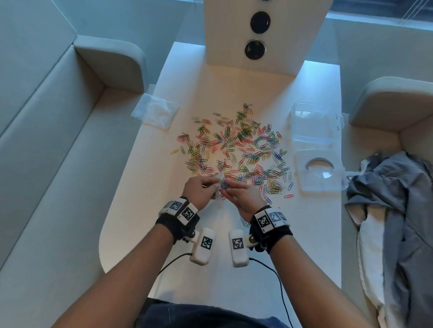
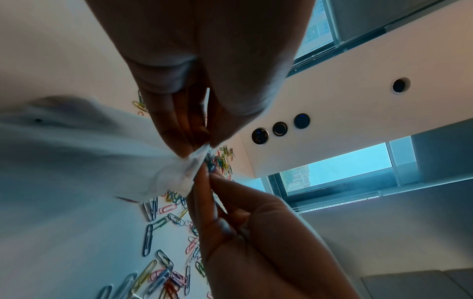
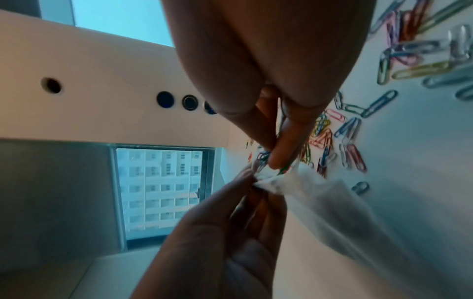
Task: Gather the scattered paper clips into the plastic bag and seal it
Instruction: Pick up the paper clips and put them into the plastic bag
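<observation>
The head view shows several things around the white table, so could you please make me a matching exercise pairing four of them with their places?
Things:
1. Scattered coloured paper clips
2. Small clear plastic bag
3. Crumpled grey cloth
4. Clear plastic box

Places:
A. On the seat at the right
B. Pinched at its mouth by the left hand
C. Spread over the table's middle
D. On the table's right edge, beyond a clear lid

Pairs: 1-C, 2-B, 3-A, 4-D
</observation>
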